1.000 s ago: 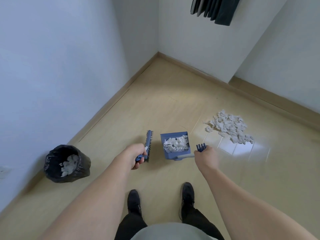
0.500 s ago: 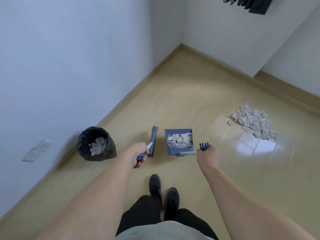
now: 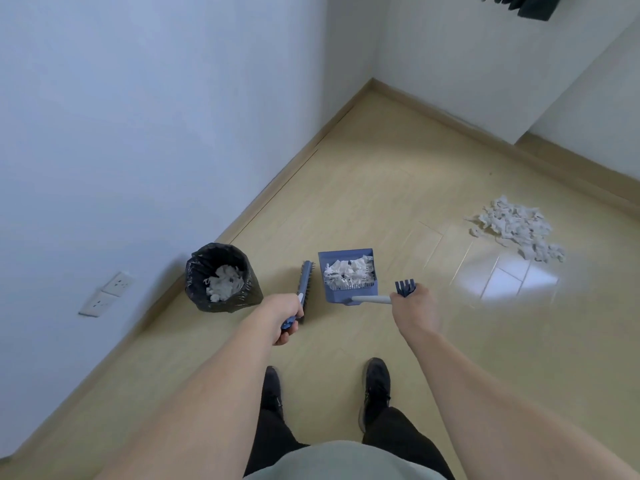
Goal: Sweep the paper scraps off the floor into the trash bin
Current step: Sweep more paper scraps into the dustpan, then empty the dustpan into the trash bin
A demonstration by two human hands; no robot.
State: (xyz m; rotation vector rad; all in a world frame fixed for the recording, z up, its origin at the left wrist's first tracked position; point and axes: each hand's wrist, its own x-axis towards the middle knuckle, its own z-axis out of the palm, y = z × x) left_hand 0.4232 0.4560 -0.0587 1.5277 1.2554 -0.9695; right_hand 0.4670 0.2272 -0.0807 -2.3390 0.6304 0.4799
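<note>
From the head camera, the right hand (image 3: 415,311) is curled tight round the pale handle of the blue dustpan (image 3: 349,277), just below the comb-like end of that handle, so the pan reaches out ahead and to the left of the grip. The pan looks carried level, probably so its load of paper scraps (image 3: 348,271) stays banked against the back wall and does not slide off the open lip. The left hand (image 3: 285,315) is wrapped round the handle of the hand brush (image 3: 304,282), whose bristle head points forward from the fist and sits close beside the pan's left edge, kept out of the way since there is nothing to sweep at this step. Further left of that grip, beyond the brush, stands the trash bin (image 3: 221,277) lined with a black bag, against the wall (it already holds some white scraps). Well off to the right of the right hand, a pile of scraps (image 3: 519,228) lies on the floor (image 3: 363,188), so the job looks partly done: this load seems due for tipping into the bin.
</note>
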